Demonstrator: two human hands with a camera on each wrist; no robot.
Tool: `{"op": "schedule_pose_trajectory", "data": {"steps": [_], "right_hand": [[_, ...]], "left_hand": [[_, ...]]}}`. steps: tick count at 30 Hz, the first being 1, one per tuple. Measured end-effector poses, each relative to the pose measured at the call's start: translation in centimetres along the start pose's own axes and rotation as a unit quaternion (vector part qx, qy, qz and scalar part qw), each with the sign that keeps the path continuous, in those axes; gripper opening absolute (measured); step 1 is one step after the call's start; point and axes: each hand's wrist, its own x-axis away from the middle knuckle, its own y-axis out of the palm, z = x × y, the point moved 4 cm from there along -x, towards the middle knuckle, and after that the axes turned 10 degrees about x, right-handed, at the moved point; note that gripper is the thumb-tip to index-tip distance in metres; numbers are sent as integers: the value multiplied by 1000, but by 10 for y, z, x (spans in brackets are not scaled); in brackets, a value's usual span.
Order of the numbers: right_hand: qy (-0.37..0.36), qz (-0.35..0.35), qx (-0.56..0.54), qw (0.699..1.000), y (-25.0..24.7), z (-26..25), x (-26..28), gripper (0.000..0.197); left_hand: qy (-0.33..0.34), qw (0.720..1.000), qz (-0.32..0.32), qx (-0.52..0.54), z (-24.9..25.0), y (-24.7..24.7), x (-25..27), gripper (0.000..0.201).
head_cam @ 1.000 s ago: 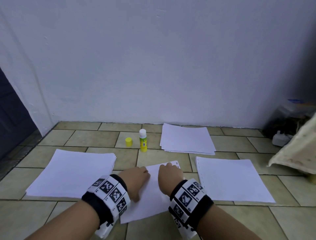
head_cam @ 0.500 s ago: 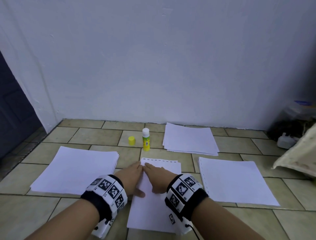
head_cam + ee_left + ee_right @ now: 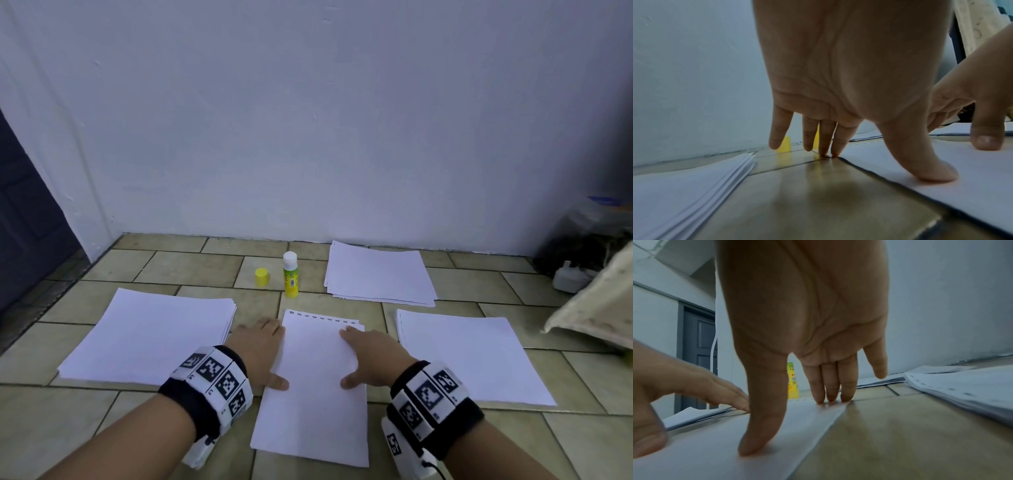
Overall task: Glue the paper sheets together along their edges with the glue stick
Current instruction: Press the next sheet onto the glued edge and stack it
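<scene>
**Both hands flat on the middle sheets, glue stick standing uncapped**

The paper sheets (image 3: 317,383) you are joining lie on the tiled floor (image 3: 191,270) directly in front of you, the punched edge pointing toward the wall; a second sheet shows just under the far right corner. Your left hand (image 3: 258,353) rests along the left edge, fingertips (image 3: 833,154) on the floor at the paper's edge and thumb pressed on the sheet. Your right hand (image 3: 371,356) lies on the right side, three fingertips near the far right corner, thumb down on the paper. Each grip is wide and flat, holding nothing.

The glue stick (image 3: 290,274) stands upright beyond the sheets, toward the wall, with its yellow cap (image 3: 262,277) just to its left. Three other paper stacks lie on the floor: left stack (image 3: 147,337), right stack (image 3: 469,356), far stack (image 3: 378,272).
</scene>
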Motion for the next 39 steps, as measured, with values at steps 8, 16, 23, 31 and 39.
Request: {"op": "schedule_pose_trajectory", "data": {"steps": [8,16,23,31,39], "right_hand": [[-31,16,152,988,-2,-25,-5,73],[-68,59,154,984,-4,-34,-3,60],[-25,13,107,994,2,-31,5,86],[16,22,125,992,-2,-11,-3,84],[45,-35,16,998,13,11,-9,115]], "left_hand": [[-20,999,-11,-46,26,-11,6,68],[73,997,-7,30,18,-8,10,74],[-43,999,-16,-16,4,-12,16,65],[-31,998,21,54,-7,-11,6,75],[-51,994,-66,77,-22,15,-2,90]]}}
